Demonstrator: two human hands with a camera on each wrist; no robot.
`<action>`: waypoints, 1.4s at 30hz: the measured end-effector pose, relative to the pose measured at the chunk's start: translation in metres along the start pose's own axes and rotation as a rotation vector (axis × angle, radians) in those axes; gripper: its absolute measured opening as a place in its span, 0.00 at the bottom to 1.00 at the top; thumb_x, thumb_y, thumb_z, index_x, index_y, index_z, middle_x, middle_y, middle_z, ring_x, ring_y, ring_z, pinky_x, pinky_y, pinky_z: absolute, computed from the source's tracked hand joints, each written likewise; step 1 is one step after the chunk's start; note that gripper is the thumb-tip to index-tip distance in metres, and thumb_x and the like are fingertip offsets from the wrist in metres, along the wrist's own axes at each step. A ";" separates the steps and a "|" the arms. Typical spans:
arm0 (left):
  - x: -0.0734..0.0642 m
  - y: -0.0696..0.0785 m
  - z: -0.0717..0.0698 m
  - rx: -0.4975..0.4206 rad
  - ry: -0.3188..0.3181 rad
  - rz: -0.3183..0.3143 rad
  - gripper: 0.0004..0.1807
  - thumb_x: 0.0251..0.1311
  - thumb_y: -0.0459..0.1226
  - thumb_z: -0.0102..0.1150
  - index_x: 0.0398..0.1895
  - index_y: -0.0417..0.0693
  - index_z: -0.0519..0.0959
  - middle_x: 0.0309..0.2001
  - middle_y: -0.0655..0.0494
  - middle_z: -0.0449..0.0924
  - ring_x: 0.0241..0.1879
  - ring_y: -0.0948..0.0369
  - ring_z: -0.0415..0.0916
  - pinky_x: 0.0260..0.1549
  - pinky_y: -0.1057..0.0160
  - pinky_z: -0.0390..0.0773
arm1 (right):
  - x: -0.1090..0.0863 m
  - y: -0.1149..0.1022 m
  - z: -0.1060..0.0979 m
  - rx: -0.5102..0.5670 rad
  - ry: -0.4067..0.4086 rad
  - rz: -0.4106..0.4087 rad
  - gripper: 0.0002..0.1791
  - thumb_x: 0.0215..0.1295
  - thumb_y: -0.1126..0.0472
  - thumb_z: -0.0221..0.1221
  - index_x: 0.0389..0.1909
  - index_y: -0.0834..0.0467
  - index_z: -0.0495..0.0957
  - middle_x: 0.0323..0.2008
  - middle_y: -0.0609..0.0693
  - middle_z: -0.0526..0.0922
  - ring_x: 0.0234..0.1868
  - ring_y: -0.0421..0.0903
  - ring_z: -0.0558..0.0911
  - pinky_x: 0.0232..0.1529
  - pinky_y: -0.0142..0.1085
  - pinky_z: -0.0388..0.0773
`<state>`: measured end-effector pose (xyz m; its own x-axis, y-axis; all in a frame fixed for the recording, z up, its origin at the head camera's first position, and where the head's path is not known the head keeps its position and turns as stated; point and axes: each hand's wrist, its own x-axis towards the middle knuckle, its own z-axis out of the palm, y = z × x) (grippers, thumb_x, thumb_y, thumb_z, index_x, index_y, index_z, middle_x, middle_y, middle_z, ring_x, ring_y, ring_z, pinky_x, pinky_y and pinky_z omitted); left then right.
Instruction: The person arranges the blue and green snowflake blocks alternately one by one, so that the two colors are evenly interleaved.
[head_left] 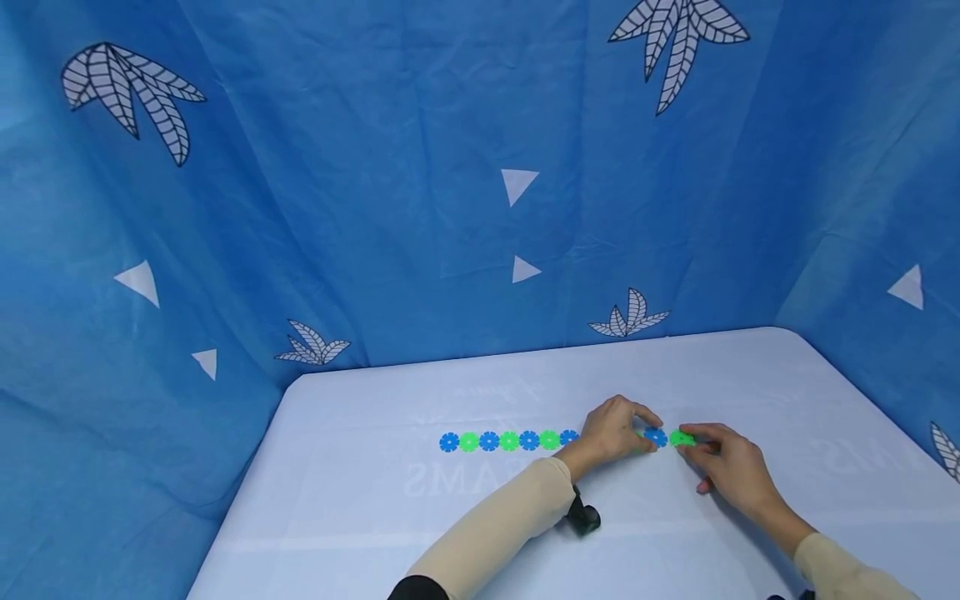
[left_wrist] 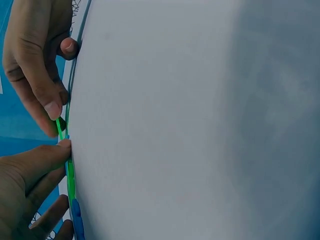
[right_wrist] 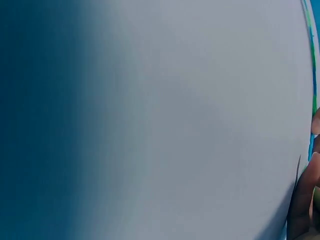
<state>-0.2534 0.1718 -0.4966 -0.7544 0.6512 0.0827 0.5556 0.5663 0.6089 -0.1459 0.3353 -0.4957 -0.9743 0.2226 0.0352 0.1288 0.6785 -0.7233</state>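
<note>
A row of notched plastic discs, blue and green by turns, lies on the white table, with a blue disc (head_left: 449, 442) at its left end. My left hand (head_left: 609, 429) covers part of the row and holds a blue disc (head_left: 656, 437) at the right end between thumb and index finger. Just right of it, my right hand (head_left: 731, 467) pinches a green disc (head_left: 681, 438) by its edge. The left wrist view shows that green disc (left_wrist: 60, 129) tilted up from the table, close to the left fingertips (left_wrist: 65, 143). Only the right hand's fingers (right_wrist: 301, 205) show in the right wrist view.
The white table (head_left: 337, 500) has rounded far corners and faint printed lettering. Blue cloth (head_left: 450, 167) with leaf and triangle prints hangs behind it and at both sides. A black device (head_left: 582, 515) is worn under the left wrist.
</note>
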 end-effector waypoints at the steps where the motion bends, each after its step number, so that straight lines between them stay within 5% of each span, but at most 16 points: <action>1: 0.000 0.000 0.000 0.000 0.001 0.000 0.16 0.49 0.43 0.77 0.43 0.64 0.88 0.44 0.76 0.82 0.51 0.76 0.72 0.51 0.72 0.71 | 0.001 0.000 0.001 0.004 0.002 0.004 0.23 0.66 0.65 0.60 0.60 0.69 0.73 0.39 0.62 0.81 0.16 0.44 0.79 0.19 0.33 0.77; 20: 0.001 0.000 -0.002 0.009 0.009 0.017 0.16 0.48 0.43 0.77 0.43 0.64 0.88 0.44 0.76 0.83 0.49 0.76 0.73 0.49 0.74 0.71 | 0.007 -0.003 0.004 -0.014 0.006 -0.008 0.24 0.65 0.67 0.59 0.62 0.68 0.70 0.25 0.52 0.79 0.12 0.45 0.77 0.13 0.35 0.74; 42: -0.001 -0.001 0.001 -0.008 0.003 0.001 0.16 0.48 0.43 0.78 0.43 0.65 0.88 0.44 0.76 0.82 0.51 0.76 0.72 0.50 0.74 0.70 | 0.005 0.000 0.005 -0.004 -0.021 0.052 0.26 0.66 0.66 0.60 0.63 0.67 0.69 0.28 0.54 0.79 0.13 0.46 0.77 0.14 0.35 0.74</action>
<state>-0.2526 0.1710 -0.4982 -0.7546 0.6505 0.0859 0.5539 0.5613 0.6150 -0.1518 0.3324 -0.4988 -0.9699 0.2431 -0.0164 0.1800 0.6693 -0.7209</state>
